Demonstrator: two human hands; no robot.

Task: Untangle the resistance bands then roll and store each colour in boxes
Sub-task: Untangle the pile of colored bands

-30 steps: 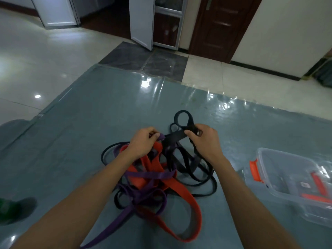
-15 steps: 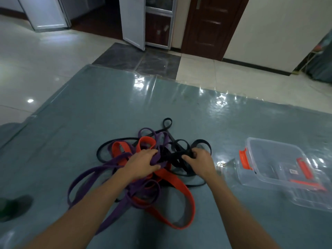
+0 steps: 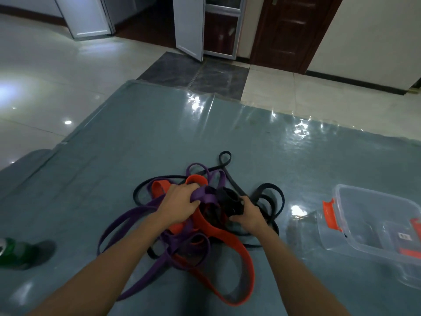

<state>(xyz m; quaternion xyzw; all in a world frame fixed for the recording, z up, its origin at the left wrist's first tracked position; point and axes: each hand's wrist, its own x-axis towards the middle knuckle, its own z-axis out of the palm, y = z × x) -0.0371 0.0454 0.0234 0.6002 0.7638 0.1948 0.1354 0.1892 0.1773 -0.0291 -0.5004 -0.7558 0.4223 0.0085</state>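
Found tangle [image 3: 211, 210] of resistance bands near centre of grey-blue mat [image 3: 159, 133], well inside every visible mat edge. Counted three colours: purple band [image 3: 127, 215] looping out to left and toward camera, orange band [image 3: 247, 265] sweeping in one long loop toward camera, black band [image 3: 230, 198] in thin loops at right and on far side. Noted all three crossing over and under one another; cannot tell number of separate strands.

Logged left hand [image 3: 180, 201] palm down on top of heap, fingers curled round a fold of purple band. Logged right hand [image 3: 247, 213] just beside it, fingers and thumb clamped on a bunched section of black band. Noted hands near each other, not touching.

Located clear box [image 3: 373, 192] with orange latch [image 3: 329, 212] on mat to right, apart from tangle, open at top, cut by right frame edge. Spotted another clear piece with orange clips inside it; too cropped to identify.

Recorded wide stretch of mat between tangle and far edge, another out to left edge, a narrower strip between black loops and box. Noted glossy, wrinkled sheen on mat toward far edge. Seen past that edge: pale tiled floor [image 3: 57, 71], dark tile patch [image 3: 193, 71], white door [image 3: 189, 26] ajar, brown door [image 3: 291, 30]. Spotted green-and-dark object [image 3: 13, 252] at left margin of mat, cropped; cannot tell what.
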